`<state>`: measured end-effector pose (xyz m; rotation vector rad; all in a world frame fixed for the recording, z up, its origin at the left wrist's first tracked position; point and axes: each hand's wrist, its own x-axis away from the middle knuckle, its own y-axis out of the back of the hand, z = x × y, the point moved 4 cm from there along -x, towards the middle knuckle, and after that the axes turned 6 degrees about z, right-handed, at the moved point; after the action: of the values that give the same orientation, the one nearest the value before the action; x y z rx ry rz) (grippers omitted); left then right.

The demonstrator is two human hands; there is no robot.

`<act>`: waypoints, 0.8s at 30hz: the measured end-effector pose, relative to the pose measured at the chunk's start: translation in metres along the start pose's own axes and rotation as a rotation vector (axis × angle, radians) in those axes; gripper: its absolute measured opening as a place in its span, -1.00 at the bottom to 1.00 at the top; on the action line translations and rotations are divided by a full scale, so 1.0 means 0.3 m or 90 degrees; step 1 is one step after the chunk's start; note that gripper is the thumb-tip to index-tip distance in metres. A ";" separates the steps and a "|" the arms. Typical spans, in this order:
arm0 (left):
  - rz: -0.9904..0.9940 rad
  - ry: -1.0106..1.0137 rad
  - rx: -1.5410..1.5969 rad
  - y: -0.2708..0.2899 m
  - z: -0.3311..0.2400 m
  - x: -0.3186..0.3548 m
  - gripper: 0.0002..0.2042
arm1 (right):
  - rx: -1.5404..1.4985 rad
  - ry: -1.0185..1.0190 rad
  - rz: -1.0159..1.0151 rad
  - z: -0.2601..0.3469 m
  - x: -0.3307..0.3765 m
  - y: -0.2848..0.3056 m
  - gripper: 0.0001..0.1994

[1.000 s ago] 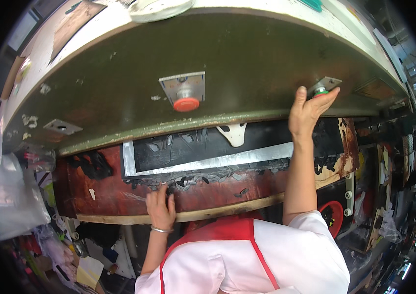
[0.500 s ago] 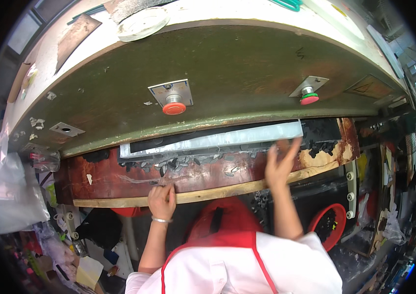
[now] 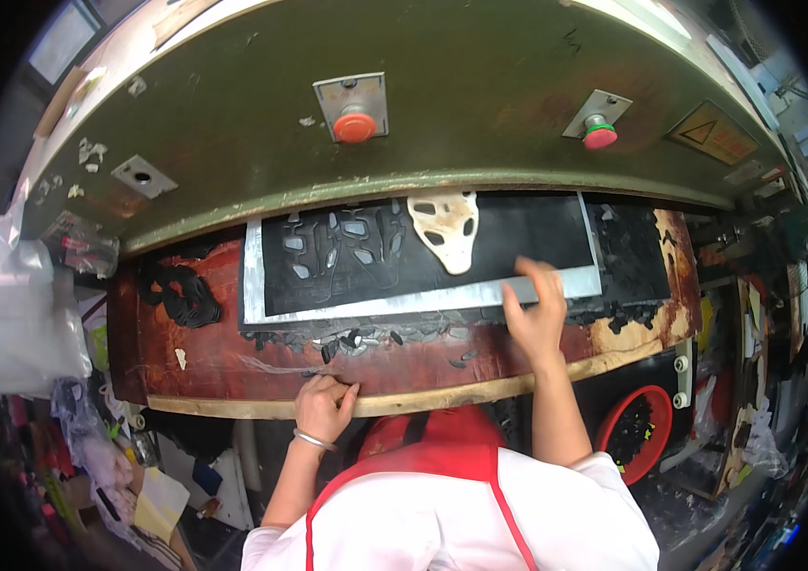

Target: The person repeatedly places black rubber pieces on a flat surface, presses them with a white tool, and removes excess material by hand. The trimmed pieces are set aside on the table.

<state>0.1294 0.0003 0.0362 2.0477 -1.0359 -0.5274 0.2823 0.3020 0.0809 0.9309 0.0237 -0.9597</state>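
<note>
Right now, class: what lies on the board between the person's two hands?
Head view: small black offcuts scattered on the red-brown board, between left hand and right hand.

Right hand (image 3: 535, 319) is reached up with fingers spread flat on the lower edge of the grey cutting sheet (image 3: 423, 300); left hand (image 3: 325, 404) sits curled below it, forearm bare with a wrist bangle.

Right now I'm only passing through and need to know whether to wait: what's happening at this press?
A person in a white top and red apron stands at a green press. The right hand lies on the grey front edge of a black sheet on the worn red-brown cutting board; a cream cutting die sits on the sheet beside cut-out shapes. The left hand rests at the board's front edge. Black scraps litter the board.
</note>
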 end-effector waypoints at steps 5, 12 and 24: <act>-0.178 -0.053 -0.056 0.087 -0.020 -0.112 -0.82 | 0.129 0.021 0.258 0.089 -0.061 -0.232 0.08; 0.041 0.006 -0.247 0.031 -0.031 -0.020 -0.42 | -0.020 -0.061 0.130 0.162 0.170 -0.139 0.01; 0.034 -0.024 -0.248 0.028 -0.009 0.166 -0.43 | -0.551 -0.293 -0.034 0.081 0.367 0.210 -0.18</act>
<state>0.1562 -0.0421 0.0434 1.6689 -0.9232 -0.6842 0.3844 0.2240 0.0941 -0.0927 0.0673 -1.0553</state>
